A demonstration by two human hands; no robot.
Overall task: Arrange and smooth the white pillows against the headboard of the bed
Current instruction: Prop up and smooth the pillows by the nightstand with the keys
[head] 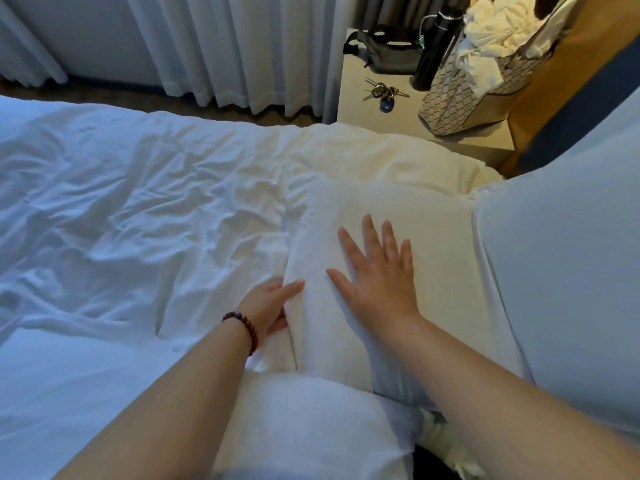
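Two arms reach over a puffy white pillow [294, 427], closest of all. Next, both hands are on a soft white pillow [398, 209] in the middle of the bed. The left hand [270, 306], w/ a dark red bead bracelet [242, 323], is at its left edge. One finger lies straight on top & the rest are hidden, so can't tell if it pinches. The right hand [381, 282] lies flat on top, fingers spread wide. A big white pillow [561, 271] touches it on the right. Left is a wrinkly white blanket [121, 202]. Far back, a pale bedside table [349, 109] has keys [382, 91], a black bottle [436, 46] & a patterned bag [478, 95].
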